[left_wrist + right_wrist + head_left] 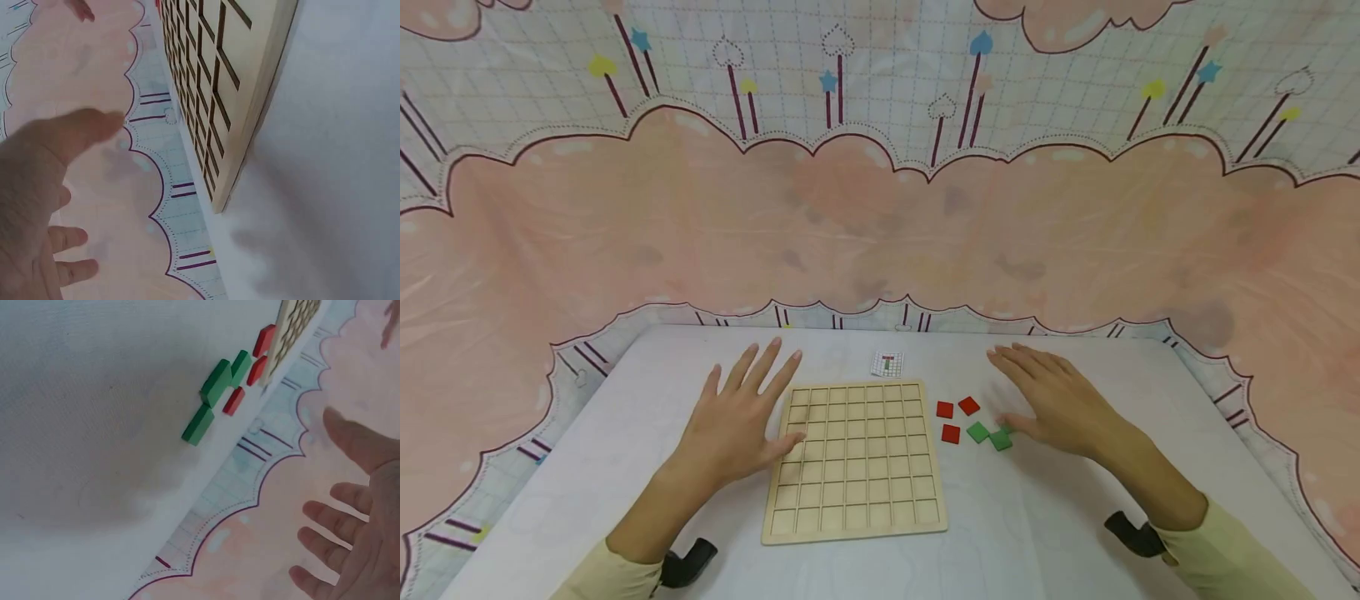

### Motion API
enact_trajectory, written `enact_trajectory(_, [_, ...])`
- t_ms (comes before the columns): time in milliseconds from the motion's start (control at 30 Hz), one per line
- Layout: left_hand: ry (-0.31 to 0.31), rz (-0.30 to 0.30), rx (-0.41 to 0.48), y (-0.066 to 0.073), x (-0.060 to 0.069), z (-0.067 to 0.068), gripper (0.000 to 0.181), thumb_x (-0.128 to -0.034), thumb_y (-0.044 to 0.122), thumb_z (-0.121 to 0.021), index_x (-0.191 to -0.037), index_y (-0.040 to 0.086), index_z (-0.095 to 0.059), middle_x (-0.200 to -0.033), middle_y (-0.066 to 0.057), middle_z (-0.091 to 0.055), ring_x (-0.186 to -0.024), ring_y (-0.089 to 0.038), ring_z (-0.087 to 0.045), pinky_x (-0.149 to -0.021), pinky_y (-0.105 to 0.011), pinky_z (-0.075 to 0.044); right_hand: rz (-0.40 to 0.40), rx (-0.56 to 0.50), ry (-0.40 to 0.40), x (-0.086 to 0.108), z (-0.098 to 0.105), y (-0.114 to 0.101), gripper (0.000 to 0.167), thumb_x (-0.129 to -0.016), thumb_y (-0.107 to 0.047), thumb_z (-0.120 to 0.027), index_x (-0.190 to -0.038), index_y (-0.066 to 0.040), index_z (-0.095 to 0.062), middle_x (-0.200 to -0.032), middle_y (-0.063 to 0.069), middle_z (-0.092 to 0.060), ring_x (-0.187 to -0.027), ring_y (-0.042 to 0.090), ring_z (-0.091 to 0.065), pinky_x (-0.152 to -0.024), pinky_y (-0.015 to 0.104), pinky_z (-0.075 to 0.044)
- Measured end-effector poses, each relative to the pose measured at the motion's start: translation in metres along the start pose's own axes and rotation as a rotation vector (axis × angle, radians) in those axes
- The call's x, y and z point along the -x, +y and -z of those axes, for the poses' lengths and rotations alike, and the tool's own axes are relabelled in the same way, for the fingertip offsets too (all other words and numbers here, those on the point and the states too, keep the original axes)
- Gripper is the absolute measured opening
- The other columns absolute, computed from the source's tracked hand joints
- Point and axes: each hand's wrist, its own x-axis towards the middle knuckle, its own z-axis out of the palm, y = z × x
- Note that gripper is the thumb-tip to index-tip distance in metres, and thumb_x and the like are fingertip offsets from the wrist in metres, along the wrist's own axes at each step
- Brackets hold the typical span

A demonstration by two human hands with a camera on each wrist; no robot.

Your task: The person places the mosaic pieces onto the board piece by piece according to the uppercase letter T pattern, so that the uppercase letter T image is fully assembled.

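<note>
A square wooden grid board (855, 459) lies flat on the white table. Over its left edge my left hand (741, 421) hovers with fingers spread, holding nothing; the left wrist view shows the hand (37, 181) apart from the board (240, 125). To the right of the board lie three red square tiles (951, 434) and several green square tiles (977, 432). My right hand (1060, 404) is held just right of these tiles with straight fingers and nothing in it. In the right wrist view, green tiles (217, 383) and red tiles (234, 400) lie beyond the hand (356, 531).
Behind the board lies a small printed card (887, 364) with a coloured pattern on a grid. A patterned cloth (880, 225) hangs behind the table (1037, 533). Each wrist carries a black strap-like piece (688, 563).
</note>
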Motion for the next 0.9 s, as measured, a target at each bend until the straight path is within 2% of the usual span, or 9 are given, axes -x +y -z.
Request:
enact_trajectory(67, [-0.041,0.048,0.078,-0.001,0.001,-0.001,0.100,-0.0831,0.052,-0.075,-0.162,0.016,-0.026,-0.163,-0.019,-0.030,-0.140,-0.044,-0.041,-0.097,-0.065,-0.046,-0.015,-0.037,0.014,-0.003,0.000,0.001,0.082,-0.085,-0.034,-0.082,-0.154,-0.011,-0.044,-0.154,0.014,-0.047,-0.142,0.037,-0.042,-0.112,0.060,-0.035])
enact_trajectory(133, [-0.079,0.107,0.185,-0.002,0.003,-0.002,0.097,-0.0848,0.040,-0.077,-0.163,0.016,-0.024,-0.158,-0.021,-0.036,-0.131,-0.044,-0.049,-0.084,-0.058,-0.054,-0.040,-0.075,0.017,-0.005,-0.001,0.002,0.078,-0.084,-0.030,-0.083,-0.151,-0.011,-0.048,-0.150,0.015,-0.051,-0.138,0.038,-0.047,-0.108,0.060,-0.040])
enact_trajectory(233, [-0.119,0.195,0.350,-0.004,0.007,-0.005,0.094,-0.0850,0.027,-0.078,-0.162,0.015,-0.025,-0.145,-0.023,-0.046,-0.118,-0.042,-0.056,-0.073,-0.053,-0.056,-0.070,-0.129,0.018,-0.008,-0.001,0.004,0.070,-0.085,-0.025,-0.082,-0.148,-0.011,-0.053,-0.144,0.015,-0.056,-0.133,0.038,-0.052,-0.103,0.058,-0.046])
enact_trajectory(333, [-0.166,0.255,0.483,-0.005,0.009,-0.007,0.091,-0.0848,0.018,-0.078,-0.161,0.013,-0.028,-0.134,-0.024,-0.052,-0.111,-0.038,-0.061,-0.077,-0.051,-0.056,-0.086,-0.183,0.022,-0.010,-0.003,0.007,0.062,-0.086,-0.021,-0.081,-0.143,-0.010,-0.058,-0.139,0.014,-0.061,-0.130,0.037,-0.055,-0.099,0.056,-0.049])
enact_trajectory(467, [-0.231,0.311,0.609,-0.008,0.011,-0.011,0.088,-0.0835,0.010,-0.077,-0.159,0.007,-0.031,-0.126,-0.023,-0.056,-0.105,-0.033,-0.065,-0.081,-0.046,-0.056,-0.099,-0.267,0.017,-0.012,-0.006,0.010,0.057,-0.087,-0.016,-0.081,-0.139,-0.009,-0.061,-0.130,0.011,-0.067,-0.126,0.035,-0.058,-0.096,0.053,-0.053])
enact_trajectory(667, [-0.311,0.385,0.736,-0.009,0.012,-0.017,0.083,-0.0816,0.004,-0.075,-0.154,0.000,-0.036,-0.116,-0.020,-0.062,-0.096,-0.026,-0.066,-0.076,-0.039,-0.055,-0.115,-0.389,-0.021,-0.017,-0.010,0.013,0.052,-0.088,-0.010,-0.078,-0.138,-0.008,-0.062,-0.121,0.011,-0.071,-0.120,0.033,-0.063,-0.096,0.053,-0.053])
enact_trajectory(833, [-0.364,0.453,0.877,-0.010,0.012,-0.024,0.078,-0.0818,-0.001,-0.072,-0.152,0.000,-0.039,-0.118,-0.019,-0.060,-0.094,-0.023,-0.064,-0.069,-0.032,-0.053,-0.103,-0.455,-0.031,-0.020,-0.016,0.017,0.049,-0.088,-0.007,-0.077,-0.135,-0.007,-0.063,-0.118,0.012,-0.072,-0.117,0.033,-0.064,-0.096,0.053,-0.052])
enact_trajectory(900, [-0.376,0.462,0.930,-0.011,0.012,-0.027,0.076,-0.0814,-0.003,-0.072,-0.151,-0.001,-0.041,-0.119,-0.018,-0.059,-0.093,-0.022,-0.062,-0.068,-0.031,-0.053,-0.096,-0.464,-0.033,-0.021,-0.018,0.018,0.048,-0.088,-0.007,-0.077,-0.134,-0.007,-0.064,-0.118,0.011,-0.072,-0.116,0.032,-0.065,-0.096,0.054,-0.052])
